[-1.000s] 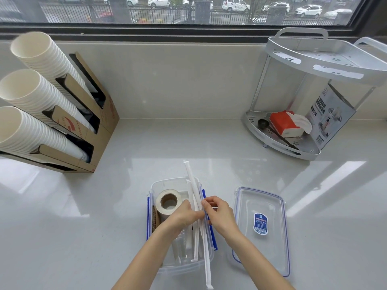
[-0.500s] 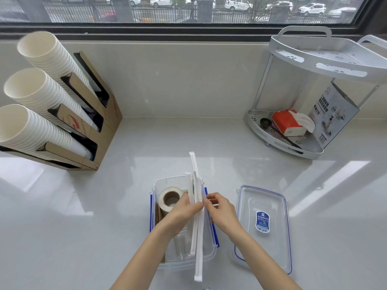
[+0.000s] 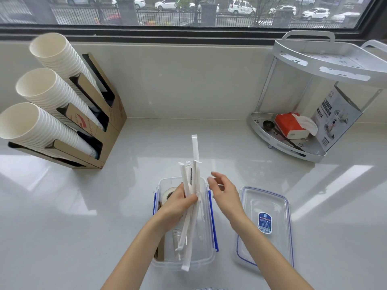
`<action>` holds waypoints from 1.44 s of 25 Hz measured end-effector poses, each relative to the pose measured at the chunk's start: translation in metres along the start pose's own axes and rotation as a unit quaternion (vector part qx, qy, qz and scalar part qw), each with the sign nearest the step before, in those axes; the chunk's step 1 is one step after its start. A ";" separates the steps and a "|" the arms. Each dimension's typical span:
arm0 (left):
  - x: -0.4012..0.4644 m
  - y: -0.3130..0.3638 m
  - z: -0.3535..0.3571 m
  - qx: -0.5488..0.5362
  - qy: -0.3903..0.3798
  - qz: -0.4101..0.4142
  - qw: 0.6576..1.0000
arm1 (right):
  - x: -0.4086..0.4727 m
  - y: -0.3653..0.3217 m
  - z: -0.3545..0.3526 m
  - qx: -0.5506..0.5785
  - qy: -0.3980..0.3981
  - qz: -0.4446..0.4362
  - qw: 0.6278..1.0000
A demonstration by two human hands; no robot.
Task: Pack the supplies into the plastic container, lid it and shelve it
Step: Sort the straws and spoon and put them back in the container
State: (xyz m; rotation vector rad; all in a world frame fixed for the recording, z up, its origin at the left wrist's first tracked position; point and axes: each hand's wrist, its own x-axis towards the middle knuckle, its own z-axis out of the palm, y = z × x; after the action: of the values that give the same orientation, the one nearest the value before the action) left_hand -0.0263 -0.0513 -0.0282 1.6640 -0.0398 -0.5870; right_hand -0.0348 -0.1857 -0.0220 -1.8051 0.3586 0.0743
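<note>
Packing is partway done: the clear rectangular plastic container with blue clips [image 3: 206, 256] sits at the desk's near edge, already holding a roll of tape [image 3: 167, 195] and brown card pieces [image 3: 159, 251]. The left hand [image 3: 178, 206] pinches a bundle of white paper-wrapped straws [image 3: 191, 216] above it, not yet laid in. The right hand [image 3: 225, 192] hovers spread, empty. The clear lid [image 3: 272, 201] lies just beside on the right; lidding and shelving on the white corner rack [image 3: 326, 65] remain
</note>
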 end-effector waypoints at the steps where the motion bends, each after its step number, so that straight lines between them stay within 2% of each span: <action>1: -0.001 0.001 -0.001 0.003 -0.004 0.010 1.000 | 0.001 -0.009 -0.001 0.015 -0.021 0.000 1.000; 3: -0.004 0.003 0.000 0.007 -0.007 0.036 0.999 | 0.000 -0.023 0.001 0.009 -0.065 -0.004 0.998; 5: -0.003 -0.001 0.000 0.008 -0.034 0.067 0.997 | -0.001 -0.029 0.007 -0.015 -0.076 -0.024 0.997; 10: -0.005 0.001 0.005 -0.034 -0.018 0.041 0.998 | 0.003 -0.031 0.016 -0.019 -0.019 -0.054 0.998; 16: -0.009 0.006 0.009 -0.048 0.009 0.028 0.998 | 0.007 -0.032 0.014 0.046 -0.020 -0.032 0.998; 23: -0.009 0.012 0.009 -0.086 -0.008 0.040 0.995 | 0.011 -0.044 0.008 0.141 -0.008 0.016 0.990; 25: -0.009 0.014 0.007 -0.088 -0.008 0.039 0.995 | 0.015 -0.045 0.006 0.203 0.018 0.012 0.979; 28: -0.010 0.014 0.004 -0.094 0.007 0.041 0.995 | 0.021 -0.053 -0.003 0.351 0.062 -0.022 0.934; 30: -0.011 0.013 0.002 -0.108 0.014 0.042 0.993 | 0.025 -0.059 -0.012 0.392 0.087 -0.057 0.914; 31: -0.011 0.013 0.001 -0.115 0.018 0.041 0.992 | 0.026 -0.061 -0.015 0.389 0.092 -0.070 0.914; 33: -0.009 0.012 -0.001 -0.126 0.032 0.041 0.991 | 0.026 -0.061 -0.018 0.326 0.078 -0.072 0.939; 36: -0.007 0.014 -0.002 -0.105 0.047 0.039 0.993 | 0.017 -0.054 -0.006 0.086 -0.006 -0.027 0.996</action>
State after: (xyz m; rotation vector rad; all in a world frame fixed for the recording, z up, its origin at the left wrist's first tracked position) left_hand -0.0276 -0.0501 -0.0125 1.4758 0.0245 -0.4378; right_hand -0.0044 -0.1827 0.0260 -1.6426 0.2979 0.0158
